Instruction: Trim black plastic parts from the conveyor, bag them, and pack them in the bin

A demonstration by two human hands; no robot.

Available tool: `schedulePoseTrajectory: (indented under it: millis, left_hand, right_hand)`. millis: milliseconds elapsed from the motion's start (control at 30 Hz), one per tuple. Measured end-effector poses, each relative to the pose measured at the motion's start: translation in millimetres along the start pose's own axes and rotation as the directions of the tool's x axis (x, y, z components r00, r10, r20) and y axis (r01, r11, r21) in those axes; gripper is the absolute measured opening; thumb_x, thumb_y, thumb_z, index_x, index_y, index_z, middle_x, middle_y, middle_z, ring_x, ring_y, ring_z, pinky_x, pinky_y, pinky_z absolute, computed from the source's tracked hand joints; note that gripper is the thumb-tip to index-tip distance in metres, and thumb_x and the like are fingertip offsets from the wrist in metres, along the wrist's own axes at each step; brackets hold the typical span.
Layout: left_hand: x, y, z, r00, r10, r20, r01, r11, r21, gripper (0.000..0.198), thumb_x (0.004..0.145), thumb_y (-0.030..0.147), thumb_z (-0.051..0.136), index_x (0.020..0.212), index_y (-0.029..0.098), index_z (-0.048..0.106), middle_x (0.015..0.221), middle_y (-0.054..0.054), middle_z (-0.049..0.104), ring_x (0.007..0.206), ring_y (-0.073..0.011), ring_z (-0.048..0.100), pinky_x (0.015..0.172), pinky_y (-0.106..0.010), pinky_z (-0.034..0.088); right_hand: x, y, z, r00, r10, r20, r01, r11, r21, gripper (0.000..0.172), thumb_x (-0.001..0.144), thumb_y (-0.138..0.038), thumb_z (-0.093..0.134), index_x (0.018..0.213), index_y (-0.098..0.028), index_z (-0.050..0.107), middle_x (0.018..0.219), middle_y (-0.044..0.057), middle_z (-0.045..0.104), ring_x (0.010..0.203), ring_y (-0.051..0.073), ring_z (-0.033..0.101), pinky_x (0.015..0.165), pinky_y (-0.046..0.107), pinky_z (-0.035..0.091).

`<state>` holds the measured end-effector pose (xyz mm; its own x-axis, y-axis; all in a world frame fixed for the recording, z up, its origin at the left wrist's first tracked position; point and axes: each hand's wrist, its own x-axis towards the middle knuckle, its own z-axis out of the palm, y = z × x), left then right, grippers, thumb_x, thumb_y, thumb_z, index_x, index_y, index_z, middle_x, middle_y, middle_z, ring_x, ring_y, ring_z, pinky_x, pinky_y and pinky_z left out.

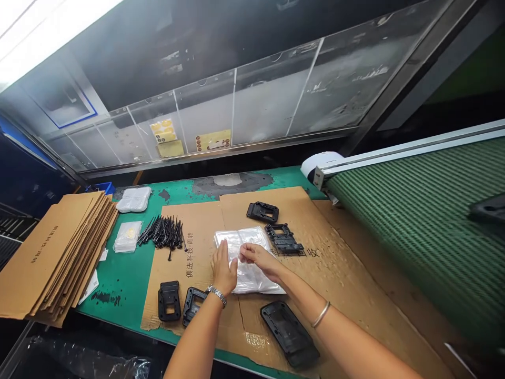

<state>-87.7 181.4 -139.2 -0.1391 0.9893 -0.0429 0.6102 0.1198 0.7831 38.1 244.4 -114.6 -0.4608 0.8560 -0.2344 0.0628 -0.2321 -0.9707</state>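
While the left hand presses flat on a clear plastic bag atop a brown cardboard sheet, the right hand pinches it lightly, a steady hold, just near a black plastic bracket.

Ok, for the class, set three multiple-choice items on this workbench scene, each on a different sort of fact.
1. Where is the stack of flattened cardboard? A: left of the left hand and right hand; B: on the conveyor; C: under the bag.
2. What colour is the conveyor belt? A: red; B: green; C: blue.
3. What state is the clear plastic bag in? A: held up in the air; B: lying flat under both hands; C: stuffed in a carton.

1 A: the stack sits at the bench's left end.
2 B: its ribbed surface shows green.
3 B: both hands rest on it.
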Motion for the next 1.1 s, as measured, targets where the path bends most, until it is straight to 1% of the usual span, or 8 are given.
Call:
schedulePoseTrajectory:
  millis: [100, 233, 400, 500, 667, 867, 967, 1100]
  left_hand:
    - [2, -2, 5.1, 0.997, -0.061, 0.053, 0.056, 0.994, 0.094, 0.082, 0.067, 0.019, 0.051, 0.138, 0.007, 0.013, 0.145, -0.015, 0.022, 0.13, -0.0258, 0.022, 0.106, -0.037, 0.017]
    - [-9, 8, -2.4, 0.997, 0.024, -0.071, -0.025, 1.0, -0.004, 0.087, 0.06, 0.013, 0.052, 0.138, 0.011, 0.012, 0.145, -0.015, 0.018, 0.133, -0.025, 0.014, 0.107, -0.039, 0.013]
    - [-26, 36, -28.9, 0.972, 0.229, 0.047, -0.211, 0.946, -0.247, 0.032, 0.069, 0.021, 0.051, 0.099, 0.017, 0.061, 0.092, -0.008, 0.065, 0.09, -0.0201, 0.055, 0.094, -0.04, 0.033]
    - [-34, 46, -38.0, 0.974, 0.211, 0.077, -0.184, 0.945, -0.269, 0.019, 0.073, 0.026, 0.049, 0.076, 0.016, 0.064, 0.068, -0.004, 0.061, 0.068, -0.0152, 0.054, 0.074, -0.032, 0.042]
    - [-48, 48, -39.0, 0.98, 0.139, 0.142, -0.083, 0.935, -0.345, 0.019, 0.071, 0.028, 0.051, 0.074, 0.014, 0.064, 0.052, 0.003, 0.048, 0.05, -0.0089, 0.042, 0.05, -0.022, 0.035]
    - [-65, 50, -36.3, 0.978, 0.04, 0.206, 0.053, 0.903, -0.427, 0.026, 0.071, 0.037, 0.051, 0.07, 0.013, 0.063, 0.046, 0.006, 0.039, 0.042, -0.0057, 0.032, 0.043, -0.02, 0.028]
    - [-71, 49, -35.6, 0.976, 0.005, 0.217, 0.093, 0.895, -0.436, 0.031, 0.071, 0.041, 0.05, 0.068, 0.013, 0.061, 0.043, 0.008, 0.031, 0.038, -0.0045, 0.025, 0.04, -0.02, 0.025]
    - [-82, 54, -36.8, 0.991, 0.011, 0.136, 0.047, 0.909, -0.414, 0.03, 0.066, 0.037, 0.059, 0.085, 0.015, 0.062, 0.059, 0.003, 0.047, 0.053, -0.0093, 0.042, 0.053, -0.024, 0.037]
  right_hand:
    - [-7, -14, 0, 0.999, -0.007, -0.031, 0.011, 0.991, 0.131, 0.048, 0.059, -0.066, 0.055, 0.063, -0.02, 0.04, 0.059, -0.005, 0.047, 0.052, 0.008, 0.044, 0.054, 0.024, 0.039]
    - [-26, -28, 5, 0.999, 0.023, 0.024, -0.027, 0.981, 0.19, 0.047, 0.06, -0.062, 0.06, 0.067, -0.02, 0.041, 0.056, -0.007, 0.044, 0.045, 0.006, 0.039, 0.041, 0.018, 0.031]
    - [-66, -37, 8, 0.997, 0.038, 0.062, -0.05, 0.977, 0.207, 0.047, 0.064, -0.062, 0.059, 0.073, -0.018, 0.05, 0.058, -0.003, 0.049, 0.049, 0.008, 0.043, 0.039, 0.02, 0.034]
    - [-94, -38, 0, 0.995, 0.049, 0.086, -0.066, 0.976, 0.21, 0.054, 0.061, -0.065, 0.059, 0.084, -0.017, 0.053, 0.067, -0.001, 0.052, 0.06, 0.011, 0.047, 0.048, 0.023, 0.039]
    - [-128, -26, -15, 0.982, 0.053, 0.181, -0.072, 0.992, 0.101, 0.043, 0.062, -0.056, 0.064, 0.062, -0.015, 0.051, 0.057, -0.003, 0.049, 0.054, 0.008, 0.042, 0.053, 0.023, 0.033]
    - [-149, -9, -20, 0.99, 0.14, 0.03, -0.142, 0.983, 0.112, 0.049, 0.055, -0.063, 0.064, 0.057, -0.018, 0.044, 0.047, -0.005, 0.047, 0.041, 0.007, 0.039, 0.043, 0.022, 0.027]
    - [-159, -6, -20, 0.986, 0.145, 0.08, -0.156, 0.975, 0.157, 0.049, 0.056, -0.063, 0.063, 0.058, -0.018, 0.044, 0.05, -0.005, 0.048, 0.043, 0.007, 0.041, 0.043, 0.022, 0.029]
    - [-170, 1, -20, 0.99, 0.114, 0.08, -0.124, 0.984, 0.128, 0.051, 0.059, -0.065, 0.06, 0.054, -0.019, 0.038, 0.043, -0.008, 0.039, 0.039, 0.005, 0.031, 0.04, 0.021, 0.021]
